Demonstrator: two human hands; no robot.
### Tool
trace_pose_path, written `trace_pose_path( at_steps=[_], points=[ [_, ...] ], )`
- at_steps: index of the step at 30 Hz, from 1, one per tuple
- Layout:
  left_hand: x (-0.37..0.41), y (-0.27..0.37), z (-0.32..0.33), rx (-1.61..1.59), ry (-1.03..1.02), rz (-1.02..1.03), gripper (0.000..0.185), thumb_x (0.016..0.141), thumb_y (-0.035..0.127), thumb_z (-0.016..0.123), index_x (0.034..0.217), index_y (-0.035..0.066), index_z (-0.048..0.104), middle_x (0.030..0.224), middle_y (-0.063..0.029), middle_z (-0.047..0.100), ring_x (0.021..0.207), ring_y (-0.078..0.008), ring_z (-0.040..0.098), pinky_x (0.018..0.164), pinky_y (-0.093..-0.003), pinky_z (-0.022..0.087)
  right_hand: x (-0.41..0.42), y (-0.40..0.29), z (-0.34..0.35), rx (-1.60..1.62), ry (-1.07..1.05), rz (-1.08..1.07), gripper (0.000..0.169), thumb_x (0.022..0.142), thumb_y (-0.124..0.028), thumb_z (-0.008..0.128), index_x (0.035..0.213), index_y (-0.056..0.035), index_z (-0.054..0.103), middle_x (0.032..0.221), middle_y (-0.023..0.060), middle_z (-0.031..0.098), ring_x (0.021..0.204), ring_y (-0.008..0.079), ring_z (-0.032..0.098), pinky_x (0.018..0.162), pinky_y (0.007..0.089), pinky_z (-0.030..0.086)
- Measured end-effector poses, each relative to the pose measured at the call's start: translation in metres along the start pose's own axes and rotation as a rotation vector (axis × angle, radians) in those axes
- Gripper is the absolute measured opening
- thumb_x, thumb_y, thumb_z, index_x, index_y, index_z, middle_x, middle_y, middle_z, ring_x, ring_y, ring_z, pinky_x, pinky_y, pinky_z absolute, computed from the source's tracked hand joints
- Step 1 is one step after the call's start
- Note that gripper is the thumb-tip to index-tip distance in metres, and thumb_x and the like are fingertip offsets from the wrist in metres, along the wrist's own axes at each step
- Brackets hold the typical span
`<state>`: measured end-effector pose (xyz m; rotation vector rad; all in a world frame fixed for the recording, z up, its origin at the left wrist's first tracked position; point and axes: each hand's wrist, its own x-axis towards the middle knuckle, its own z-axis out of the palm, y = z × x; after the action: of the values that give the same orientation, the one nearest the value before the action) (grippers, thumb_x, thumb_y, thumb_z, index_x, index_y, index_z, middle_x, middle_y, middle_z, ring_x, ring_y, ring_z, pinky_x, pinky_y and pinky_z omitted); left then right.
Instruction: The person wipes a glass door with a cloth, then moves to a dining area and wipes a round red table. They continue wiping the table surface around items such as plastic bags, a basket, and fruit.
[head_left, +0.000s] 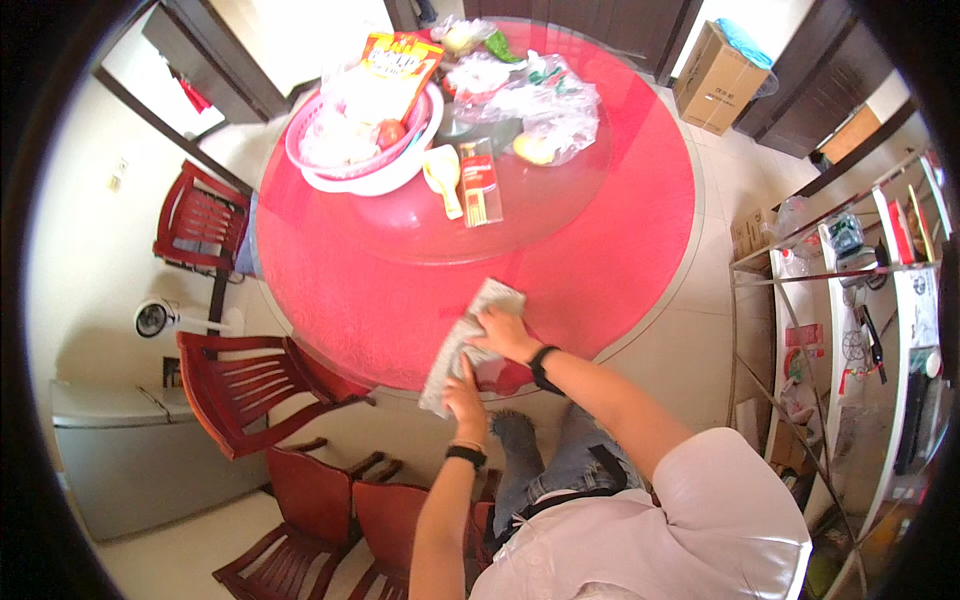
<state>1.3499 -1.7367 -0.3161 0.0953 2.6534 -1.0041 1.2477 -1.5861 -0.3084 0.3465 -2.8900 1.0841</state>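
Observation:
Both hands are on a folded grey cloth (456, 341), patterned and long, which lies slantwise over the near edge of a round table with a red cover (645, 225). My left hand (465, 405) grips its lower end, just off the rim, with the index finger stretched along it. Further up, my right hand (504, 334) holds the cloth near its upper end, over the tabletop. The palms and the cloth's underside are hidden. Dark bands circle both wrists.
On a glass turntable (405, 240) stand a pink basket (300, 135) in a white basin (352, 186), a yellow scoop (444, 172), a red packet (480, 184) and plastic bags (555, 105). A wooden chair (255, 382) adjoins the table at left; shelves (825, 337) stand right.

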Motion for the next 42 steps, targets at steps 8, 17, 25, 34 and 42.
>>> trace_pose_path(
  at_steps=[8, 17, 25, 34, 42],
  points=[
    [-0.075, 0.135, -0.049, -0.017, 0.151, 0.057, 0.091, 0.090, 0.016, 0.059, 0.162, 0.025, 0.004, 0.087, -0.0105, 0.056, 0.059, -0.0192, 0.059, 0.048, -0.0386, 0.052, -0.133, 0.068, -0.084, -0.004, 0.005, 0.290, 0.053, 0.084, -0.052, 0.071, 0.097, -0.0006, 0.064, 0.096, 0.0172, 0.060, 0.083, 0.0361, 0.065, 0.071, 0.0442, 0.053],
    [-0.084, 0.185, -0.104, -0.058, 0.140, 0.181, 0.091, 0.087, 0.015, 0.060, 0.162, 0.018, 0.008, 0.083, -0.0140, 0.058, 0.055, -0.0230, 0.060, 0.043, -0.0427, 0.050, -0.161, 0.123, -0.132, -0.052, 0.035, 0.281, 0.050, 0.083, -0.049, 0.072, 0.097, -0.0005, 0.065, 0.098, 0.0187, 0.062, 0.087, 0.0364, 0.065, 0.073, 0.0459, 0.053],
    [-0.059, 0.193, -0.079, 0.059, 0.253, 0.209, 0.094, 0.084, 0.008, 0.060, 0.162, 0.020, 0.008, 0.077, -0.0133, 0.055, 0.047, -0.0226, 0.054, 0.039, -0.0437, 0.046, -0.136, 0.133, -0.126, -0.083, 0.040, 0.250, 0.054, 0.079, -0.050, 0.076, 0.093, 0.0008, 0.064, 0.093, 0.0208, 0.061, 0.086, 0.0373, 0.063, 0.073, 0.0466, 0.051],
    [-0.021, 0.176, -0.103, 0.227, 0.441, 0.340, 0.094, 0.084, 0.016, 0.066, 0.160, 0.008, 0.012, 0.068, -0.0109, 0.054, 0.044, -0.0207, 0.053, 0.040, -0.0398, 0.052, -0.103, 0.141, -0.115, -0.060, 0.170, 0.507, 0.059, 0.069, -0.051, 0.084, 0.076, 0.0011, 0.059, 0.088, 0.0181, 0.060, 0.081, 0.0366, 0.061, 0.067, 0.0472, 0.048],
    [0.037, 0.105, -0.066, -0.340, 0.512, 0.841, 0.083, 0.086, 0.016, 0.064, 0.157, 0.005, 0.024, 0.072, -0.0093, 0.064, 0.059, -0.0221, 0.063, 0.043, -0.0396, 0.052, -0.093, 0.114, -0.097, -0.228, 0.159, 0.606, 0.075, 0.071, -0.053, 0.083, 0.110, 0.0077, 0.062, 0.119, 0.0288, 0.056, 0.107, 0.0440, 0.056, 0.088, 0.0492, 0.049]
  ],
)
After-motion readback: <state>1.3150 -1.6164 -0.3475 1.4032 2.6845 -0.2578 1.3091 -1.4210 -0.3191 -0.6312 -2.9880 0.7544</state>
